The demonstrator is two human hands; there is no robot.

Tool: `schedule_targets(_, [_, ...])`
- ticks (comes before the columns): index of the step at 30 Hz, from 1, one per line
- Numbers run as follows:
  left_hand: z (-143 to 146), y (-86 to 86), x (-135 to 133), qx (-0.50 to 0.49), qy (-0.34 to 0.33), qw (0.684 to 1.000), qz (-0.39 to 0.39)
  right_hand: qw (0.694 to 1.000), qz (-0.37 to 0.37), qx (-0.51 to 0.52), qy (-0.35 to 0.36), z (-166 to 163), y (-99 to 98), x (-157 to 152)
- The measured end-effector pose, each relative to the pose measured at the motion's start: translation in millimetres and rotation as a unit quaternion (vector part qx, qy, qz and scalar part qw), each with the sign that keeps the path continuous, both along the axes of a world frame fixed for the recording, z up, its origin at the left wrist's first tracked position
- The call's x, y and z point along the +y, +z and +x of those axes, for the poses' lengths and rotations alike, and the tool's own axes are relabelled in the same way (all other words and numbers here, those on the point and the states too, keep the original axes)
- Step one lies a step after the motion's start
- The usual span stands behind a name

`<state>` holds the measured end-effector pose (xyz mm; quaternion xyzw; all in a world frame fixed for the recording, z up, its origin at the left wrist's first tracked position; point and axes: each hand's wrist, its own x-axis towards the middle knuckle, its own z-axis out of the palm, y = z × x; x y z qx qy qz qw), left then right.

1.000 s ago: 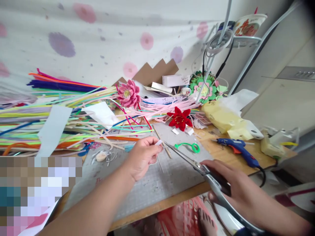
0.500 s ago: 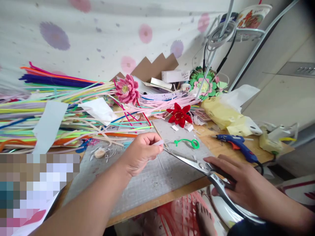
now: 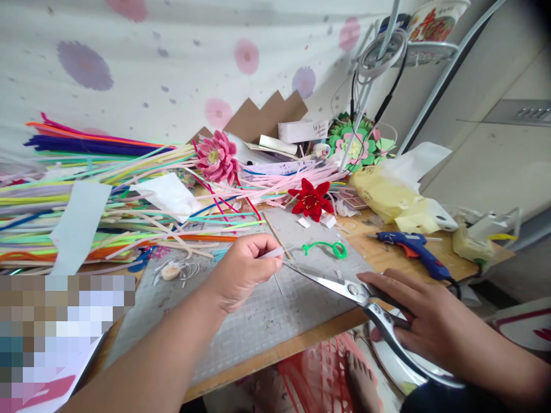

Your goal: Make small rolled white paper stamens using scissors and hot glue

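Head view: I note the left hand [image 3: 241,269] pinching a small white strip [image 3: 272,253] over the grey mat [image 3: 267,315], near the desk [image 3: 301,346] front edge. The right hand [image 3: 424,324] is wrapped around the scissors [image 3: 322,277] handles, with the blade tips just beside the strip. I judge a cut is in hand; it calls for a steady strip.

The scissors [image 3: 340,282] in the right hand [image 3: 424,324] are glossy bare metal. The strip [image 3: 272,253] pinched in the left hand [image 3: 243,269] looks like matt white paper. Under both hands lies a dull grey mat [image 3: 267,315] on a smooth wooden table [image 3: 383,261]. Beyond the left hand are fuzzy pipe cleaners [image 3: 107,189].
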<state>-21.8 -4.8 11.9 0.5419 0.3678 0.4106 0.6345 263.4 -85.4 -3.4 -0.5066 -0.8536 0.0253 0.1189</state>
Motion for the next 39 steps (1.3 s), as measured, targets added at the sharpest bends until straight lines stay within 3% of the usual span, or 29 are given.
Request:
schedule_targets(22, [-1.5, -2.3, 0.2, 0.04, 0.0, 0.998, 0.039, 1.0, -0.021, 0.018, 0.013, 0.5, 1.2, -0.1])
schedule_targets(39, [0.0, -3.0, -0.5, 0.005, -0.005, 1.0, -0.002, 0.999, -0.018, 0.05, 0.005, 2.2, 0.0, 1.4])
